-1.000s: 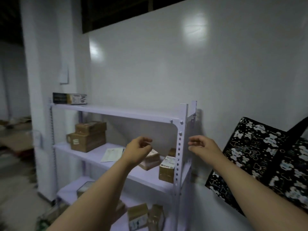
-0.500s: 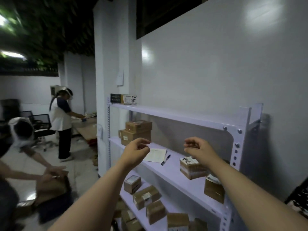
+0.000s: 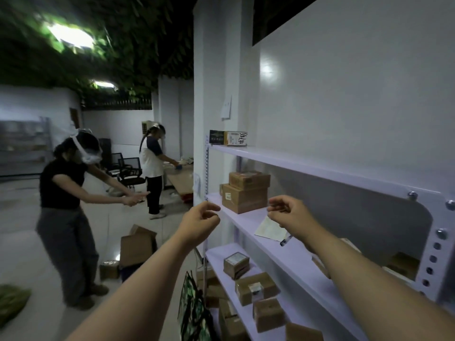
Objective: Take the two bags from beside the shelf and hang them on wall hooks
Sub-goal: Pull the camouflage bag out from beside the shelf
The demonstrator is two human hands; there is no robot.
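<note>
- The white wall (image 3: 344, 94) rises behind a white metal shelf (image 3: 307, 163) that runs along it.
- Two other people (image 3: 66, 217) stand farther off on the left; an open cardboard box (image 3: 136, 247) lies on the floor between them and the shelf.
- One bag (image 3: 194, 308), dark with a green pattern, stands on the floor at the near left end of the shelf, below the left forearm; a second bag is not visible.
- Stacked brown boxes (image 3: 243, 193) sit on the middle board, with a paper sheet (image 3: 268, 228) and a pen (image 3: 285, 240) beside them.
- The left hand (image 3: 200, 223) hangs in front of the shelf, fingers loosely curled, holding nothing.
- The right hand (image 3: 288, 212) hovers above the paper, fingers half curled, empty.
</note>
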